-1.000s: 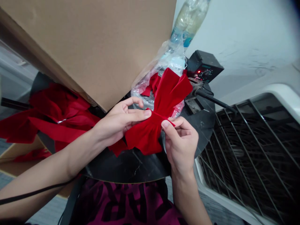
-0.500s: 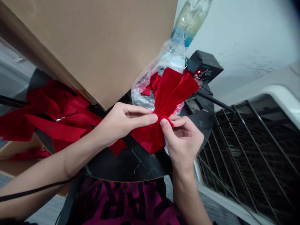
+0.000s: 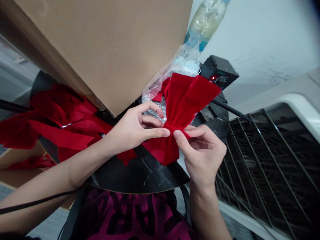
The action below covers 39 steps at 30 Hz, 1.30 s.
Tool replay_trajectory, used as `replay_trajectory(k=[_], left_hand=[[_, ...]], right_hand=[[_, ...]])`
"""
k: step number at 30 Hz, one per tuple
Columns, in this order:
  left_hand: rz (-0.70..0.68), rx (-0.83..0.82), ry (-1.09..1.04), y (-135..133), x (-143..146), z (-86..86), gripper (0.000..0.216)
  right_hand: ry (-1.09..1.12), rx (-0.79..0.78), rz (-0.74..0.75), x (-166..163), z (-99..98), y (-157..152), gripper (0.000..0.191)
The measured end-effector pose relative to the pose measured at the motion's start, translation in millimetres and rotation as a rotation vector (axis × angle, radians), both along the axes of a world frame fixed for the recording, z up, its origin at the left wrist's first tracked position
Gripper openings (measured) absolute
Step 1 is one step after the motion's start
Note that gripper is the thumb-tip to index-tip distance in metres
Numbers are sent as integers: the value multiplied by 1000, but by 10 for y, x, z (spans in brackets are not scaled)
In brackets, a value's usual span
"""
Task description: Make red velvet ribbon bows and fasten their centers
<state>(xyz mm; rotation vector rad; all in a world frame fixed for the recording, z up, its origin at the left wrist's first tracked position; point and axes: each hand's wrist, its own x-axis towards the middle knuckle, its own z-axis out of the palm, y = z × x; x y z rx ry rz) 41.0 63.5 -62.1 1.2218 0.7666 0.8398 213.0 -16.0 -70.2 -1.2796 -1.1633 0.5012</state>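
the left hand (image 3: 140, 128) pinched a red velvet bow (image 3: 181, 106) over the edge of the black table (image 3: 140, 175), and the right hand (image 3: 202, 153) pinched a thin red strip (image 3: 178, 128) pulled around the bow's middle. the strip's end was not tucked down yet, and more red bows (image 3: 57, 116) lay farther along the table.

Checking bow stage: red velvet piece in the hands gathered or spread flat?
Gathered: the red velvet bow narrows under a thin strip, held by the left hand and right hand, and fans out in folds.
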Motion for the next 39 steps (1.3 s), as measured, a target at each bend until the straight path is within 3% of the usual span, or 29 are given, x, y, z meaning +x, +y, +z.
replay_trajectory(k=[3,5,7,10,16,19,24,28,30,33,35,39], left_hand=[[23,-13,29,25,-49,40,23],[-117,-247,-2,31,-100,72,28],[-299,-476,-36,33,-137,79,31],[-336,-527,-20,33,-130,32,12],[-134,-378,-105,-16,-21,-91,14],[-61,-285,-165,-23,-12,-107,14],[78,-374,-211,-11,-13,-53,20],[112,-325,-229,-22,4,-53,18],[185,-154,-197,-24,8,-77,21],[234,85,-108,-30,11,-100,24],[217,129,-66,-38,9,-101,24],[261,165,-52,-28,-17,-98,22]], right_hand=[[-287,257,-53,124,-58,41,20],[-566,458,71,286,-97,82,26],[-829,548,275,463,-120,124,25],[-989,537,442,614,-98,167,21],[-632,310,436,300,83,112,60],[-483,253,354,98,112,17,49],[-490,287,446,177,-14,-233,28],[-486,-62,551,491,-87,-410,22],[-401,-159,460,550,-60,-422,19],[-237,-150,231,392,12,-321,21],[-264,-144,175,192,52,-214,34],[-369,-127,90,-79,101,-65,19]])
